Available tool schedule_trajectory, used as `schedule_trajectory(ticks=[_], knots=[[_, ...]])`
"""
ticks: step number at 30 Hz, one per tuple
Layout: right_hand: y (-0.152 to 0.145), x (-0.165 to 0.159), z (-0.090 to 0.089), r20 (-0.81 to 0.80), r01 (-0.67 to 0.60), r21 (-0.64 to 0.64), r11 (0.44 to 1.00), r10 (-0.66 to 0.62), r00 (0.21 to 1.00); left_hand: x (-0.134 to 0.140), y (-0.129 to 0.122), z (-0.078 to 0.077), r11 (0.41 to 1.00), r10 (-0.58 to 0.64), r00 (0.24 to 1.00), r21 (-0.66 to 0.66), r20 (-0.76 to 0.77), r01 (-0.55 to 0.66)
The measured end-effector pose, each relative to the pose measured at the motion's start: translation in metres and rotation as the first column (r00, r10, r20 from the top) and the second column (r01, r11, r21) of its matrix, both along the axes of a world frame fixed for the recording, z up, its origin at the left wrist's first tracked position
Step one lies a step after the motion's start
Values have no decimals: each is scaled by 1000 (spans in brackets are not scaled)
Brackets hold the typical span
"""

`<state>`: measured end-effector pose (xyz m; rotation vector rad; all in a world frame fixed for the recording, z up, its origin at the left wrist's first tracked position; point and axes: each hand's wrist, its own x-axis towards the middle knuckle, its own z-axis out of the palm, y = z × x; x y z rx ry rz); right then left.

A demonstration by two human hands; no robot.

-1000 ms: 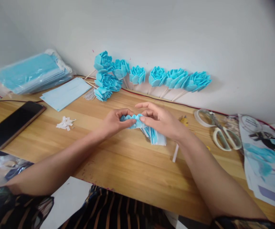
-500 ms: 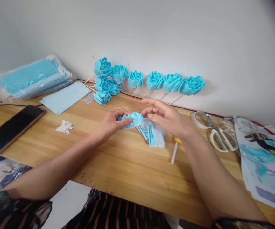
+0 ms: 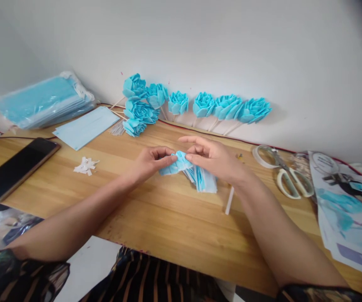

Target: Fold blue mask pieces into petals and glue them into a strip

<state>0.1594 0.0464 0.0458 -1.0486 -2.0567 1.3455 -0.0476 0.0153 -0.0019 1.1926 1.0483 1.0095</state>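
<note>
Between my hands is a pleated light-blue face mask [image 3: 176, 165], gathered near its middle with its white-edged folds fanning out toward the lower right. My left hand [image 3: 151, 162] is closed on its left part, thumb lying along the top. The thumb and a finger of my right hand [image 3: 214, 157] pinch the mask by the gathered middle, while the index finger stretches out above. Behind my hands, several blue flowers [image 3: 203, 105] on thin sticks lean against the wall. My right wrist partly covers a small white stick [image 3: 229, 201] on the table.
To the left are a phone [image 3: 17, 167], white paper scraps [image 3: 86, 166], flat masks [image 3: 86, 127] and a plastic pack of masks [image 3: 42, 102]. At the right lie scissors [image 3: 294, 183], a tape roll [image 3: 260, 157] and printed sheets [image 3: 344, 218]. A red-black cord runs along the wall.
My right hand has moved slightly left and down, its thumb now pressing on the mask's middle. The mask's left part looks flatter and more spread.
</note>
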Motion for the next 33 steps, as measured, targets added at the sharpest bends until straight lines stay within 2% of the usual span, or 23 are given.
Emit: schedule_trajectory(ticks=[4, 9, 15, 19, 24, 26, 29, 33], knots=[[-2, 0, 2, -36, 103, 86, 991, -100, 994, -5, 3, 1, 991, 133, 987, -2, 95, -133], [-10, 0, 14, -53, 217, 247, 944, -211, 976, -13, 8, 0, 962, 268, 950, -1, 158, -271], [-23, 0, 23, -107, 253, 309, 917, -231, 967, -12, 11, -4, 961, 272, 943, 2, 192, -277], [-28, 4, 17, -156, 377, 323, 868, -344, 926, -7, 8, -6, 977, 206, 962, 23, 180, -213], [-41, 17, 5, -266, 525, 266, 808, -462, 846, 1, -2, -2, 992, 117, 983, 36, 139, -123], [-47, 22, -3, -304, 555, 217, 803, -485, 820, 3, -6, 0, 994, 93, 989, 45, 118, -99], [-53, 25, -18, -345, 535, 88, 840, -478, 808, 7, -11, 3, 993, 84, 994, 77, 74, -90], [-60, 23, -33, -329, 414, -120, 902, -430, 841, 12, -16, 8, 990, 70, 997, 122, 33, -74]])
